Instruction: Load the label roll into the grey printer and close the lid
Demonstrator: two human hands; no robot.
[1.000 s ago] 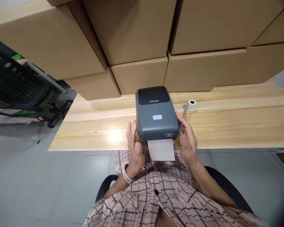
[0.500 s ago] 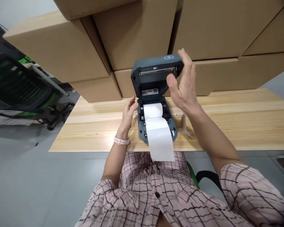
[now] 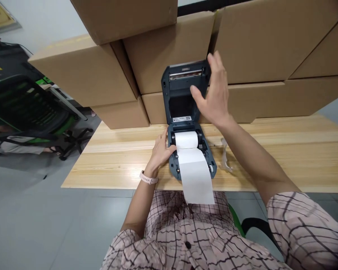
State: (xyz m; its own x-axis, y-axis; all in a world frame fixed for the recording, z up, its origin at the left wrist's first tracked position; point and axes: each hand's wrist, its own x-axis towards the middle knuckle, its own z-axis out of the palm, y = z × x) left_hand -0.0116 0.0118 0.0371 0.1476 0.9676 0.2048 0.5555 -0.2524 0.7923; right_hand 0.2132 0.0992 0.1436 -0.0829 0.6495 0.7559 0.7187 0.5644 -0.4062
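A dark grey label printer [image 3: 173,163] stands on the table with its lid [image 3: 186,84] raised upright. Inside sits a white label roll [image 3: 186,140]. From it a strip of labels [image 3: 197,180] runs forward over the printer's front and hangs past the table edge. My left hand [image 3: 160,152] grips the left side of the base, thumb on the rim and fingers along the outside. By the lid's right edge, my right hand [image 3: 215,93] has its fingers stretched and thumb spread apart; whether it touches the lid is hard to tell.
Cardboard boxes [image 3: 250,41] are stacked behind the printer along the back of the wooden table [image 3: 115,161]. A crumpled white strip [image 3: 225,155] lies to the printer's right. An office chair [image 3: 30,108] is on the left, with part of a seated person there.
The lid has swung further back, from leaning forward to upright. My right hand's hold on it has loosened. My left hand has come onto the base's left rim. The view has shifted slightly.
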